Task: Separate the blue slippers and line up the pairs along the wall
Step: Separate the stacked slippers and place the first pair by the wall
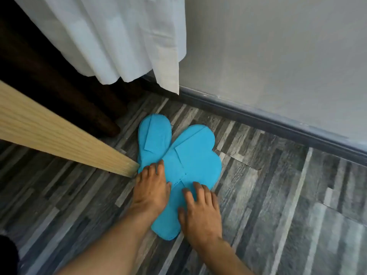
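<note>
Flat blue slippers (pixel 195 155) lie overlapping in a fanned heap on the grey plank floor. One slipper (pixel 155 133) points up-left toward the curtain, and others spread right toward the wall. My left hand (pixel 151 192) rests palm-down on the heap's left side, fingers spread. My right hand (pixel 200 211) presses flat on the lower slipper (pixel 168 221), fingers apart. Neither hand has closed around a slipper. How the slippers stack beneath the hands is hidden.
A pale wooden beam (pixel 59 133) runs diagonally from the left and ends beside the heap. A dark furniture leg (pixel 99 118) stands behind it. A white curtain (pixel 119 36) hangs above. The grey wall with a dark skirting board (pixel 278 124) runs along the right.
</note>
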